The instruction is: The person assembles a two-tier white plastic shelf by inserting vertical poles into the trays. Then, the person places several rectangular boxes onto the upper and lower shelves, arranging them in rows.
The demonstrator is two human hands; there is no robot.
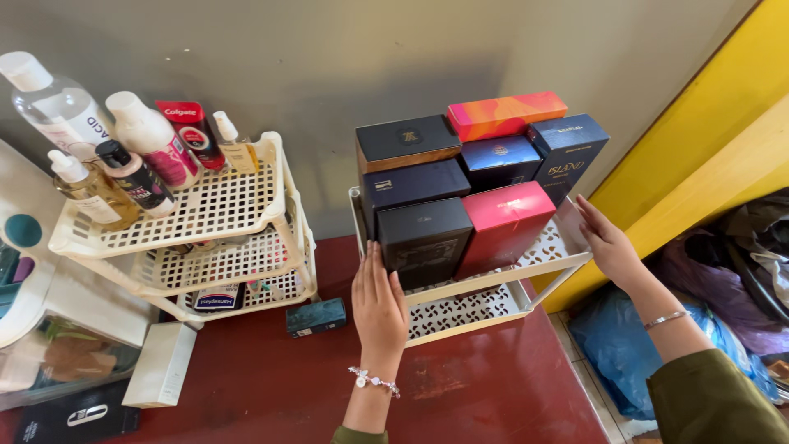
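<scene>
The red tabletop (493, 395) fills the lower part of the view, and on it, toward one o'clock from where the person stands, sits a white perforated rack (493, 308) with its long axis running from nine to three o'clock, tipped a little so the right end lies farther back. Its upper shelf is packed with upright boxes, dark ones at the back and left, a black box (423, 238) and a red box (503, 226) in the front row, and an orange box (505, 113) lying across the top at twelve. The rack lies straight ahead between the two hands, bracketed at its short ends. The left hand (378, 304) is flat and open, fingers together and pointing up, palm pressed against the rack's left front corner beside the black box, and it looks the nearer of the two. The right hand (606, 240) is likewise open, its palm laid against the rack's right edge at three o'clock; neither grips anything. Off at ten o'clock stands a second white tiered rack (205, 222) loaded with bottles, and a small dark green box (316, 316) lies on the table just left of the left hand.
</scene>
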